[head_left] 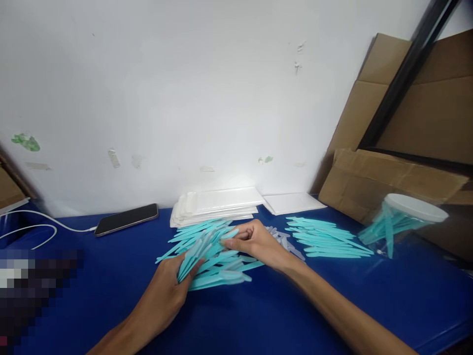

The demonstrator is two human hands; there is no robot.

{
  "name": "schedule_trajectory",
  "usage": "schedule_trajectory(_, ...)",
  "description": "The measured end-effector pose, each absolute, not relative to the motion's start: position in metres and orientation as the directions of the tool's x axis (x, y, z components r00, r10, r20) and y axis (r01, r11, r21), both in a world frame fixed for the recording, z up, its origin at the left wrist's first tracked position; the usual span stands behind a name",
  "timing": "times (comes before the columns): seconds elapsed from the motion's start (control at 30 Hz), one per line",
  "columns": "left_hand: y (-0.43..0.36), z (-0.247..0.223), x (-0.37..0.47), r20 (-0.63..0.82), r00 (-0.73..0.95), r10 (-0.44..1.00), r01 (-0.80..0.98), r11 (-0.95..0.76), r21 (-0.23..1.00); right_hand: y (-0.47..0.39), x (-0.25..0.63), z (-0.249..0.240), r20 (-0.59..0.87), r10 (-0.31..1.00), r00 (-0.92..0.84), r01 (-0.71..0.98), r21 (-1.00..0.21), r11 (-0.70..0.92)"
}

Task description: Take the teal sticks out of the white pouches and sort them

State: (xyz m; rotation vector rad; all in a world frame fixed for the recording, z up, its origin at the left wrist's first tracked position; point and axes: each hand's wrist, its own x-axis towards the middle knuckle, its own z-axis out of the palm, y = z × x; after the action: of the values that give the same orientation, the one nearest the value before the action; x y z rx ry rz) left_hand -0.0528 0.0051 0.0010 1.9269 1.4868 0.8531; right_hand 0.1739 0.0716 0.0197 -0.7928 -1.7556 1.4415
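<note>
Several flat turquoise plastic sticks (192, 256) stand bunched in my left hand (172, 283), its fingers wrapped round their lower ends. My right hand (254, 241) pinches a turquoise stick (232, 234) between thumb and forefinger, just right of the bunch. Beneath and around both hands spreads a loose pile of turquoise sticks (218, 280). Pale greyish sticks (291, 246) lie partly hidden behind my right hand. Further right is another group of turquoise sticks (328, 239), laid roughly side by side on the blue table (236, 325).
White flat packets (221, 201) are stacked by the wall, beside a thinner white stack (293, 202). A phone (127, 219) with a white cable (70, 227) lies left. At right are a clear tub with a white lid (417, 207), tipped over with sticks inside, and cardboard (391, 182).
</note>
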Motion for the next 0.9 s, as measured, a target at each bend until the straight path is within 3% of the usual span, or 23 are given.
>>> schedule_trajectory(0.33, 0.006, -0.004, -0.050, 0.137, 0.114, 0.984, 0.604, -0.178, 0.777, 0.077, 0.185, 0.033, 0.072, 0.862, -0.502, 0.184, -0.965, 0.188)
schedule_trajectory(0.53, 0.007, -0.003, -0.054, 0.071, 0.043, 0.997, 0.498, -0.083, 0.863, 0.100, 0.236, 0.049, 0.203, 0.974, -0.097, 0.215, -0.951, 0.220)
schedule_trajectory(0.73, 0.006, 0.001, -0.053, 0.005, 0.054, 0.999, 0.443, -0.028, 0.896, 0.109, 0.253, 0.044, 0.136, 0.955, -0.265, 0.504, -0.824, 0.257)
schedule_trajectory(0.9, 0.004, 0.004, -0.050, -0.042, 0.054, 0.998, 0.416, 0.016, 0.909, 0.111, 0.251, 0.032, 0.110, 0.928, -0.356, 0.593, -0.741, 0.315)
